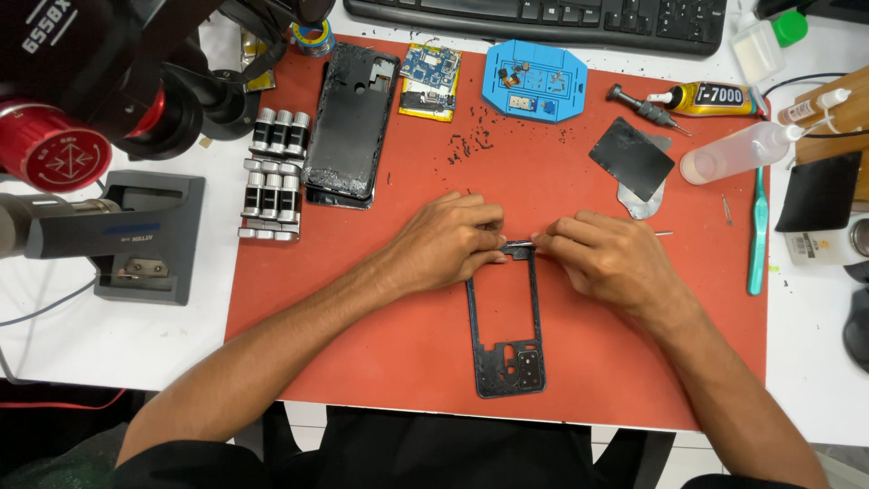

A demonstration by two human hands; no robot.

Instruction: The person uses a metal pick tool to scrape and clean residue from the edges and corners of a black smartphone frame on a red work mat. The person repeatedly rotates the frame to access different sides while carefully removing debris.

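A black phone middle frame (506, 337) lies lengthwise on the red work mat (389, 317), camera cut-out toward me. My left hand (444, 243) pinches its far end at the left corner. My right hand (608, 258) meets it from the right, fingers closed on a thin metal tool, tweezers by the look, whose tip touches the frame's far edge (520, 246). Black flecks of scraped residue dot the mat beyond my hands.
A black phone back panel (351, 118), a small circuit board (431, 80), a blue parts fixture (534, 80), a glue tube (706, 96), a clear squeeze bottle (738, 152), a teal pry tool (758, 231) and a dark plate (632, 158) ring the mat. A microscope stand (136, 235) occupies the left, a keyboard (543, 16) the back.
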